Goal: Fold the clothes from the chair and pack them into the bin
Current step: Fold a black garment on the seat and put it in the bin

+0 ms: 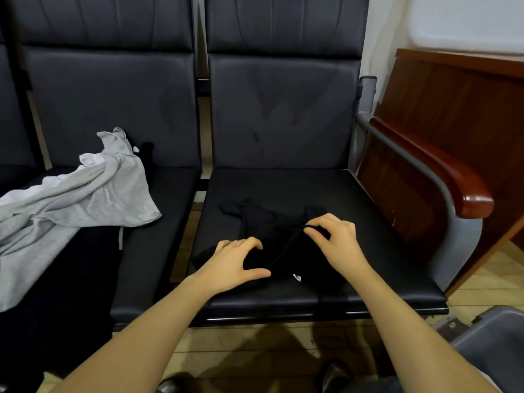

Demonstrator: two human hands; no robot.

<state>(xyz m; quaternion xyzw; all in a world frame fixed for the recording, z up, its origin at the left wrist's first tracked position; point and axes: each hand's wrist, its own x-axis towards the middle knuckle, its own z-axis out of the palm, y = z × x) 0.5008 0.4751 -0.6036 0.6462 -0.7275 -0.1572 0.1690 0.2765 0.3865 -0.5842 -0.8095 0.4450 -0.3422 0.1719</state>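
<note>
Grey garment (85,194) beside black garment (283,245).

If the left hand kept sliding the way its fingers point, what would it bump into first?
The left hand points right across the black garment, so it would probably meet the right hand first, both being on the same cloth. Depth is hard to judge.
</note>
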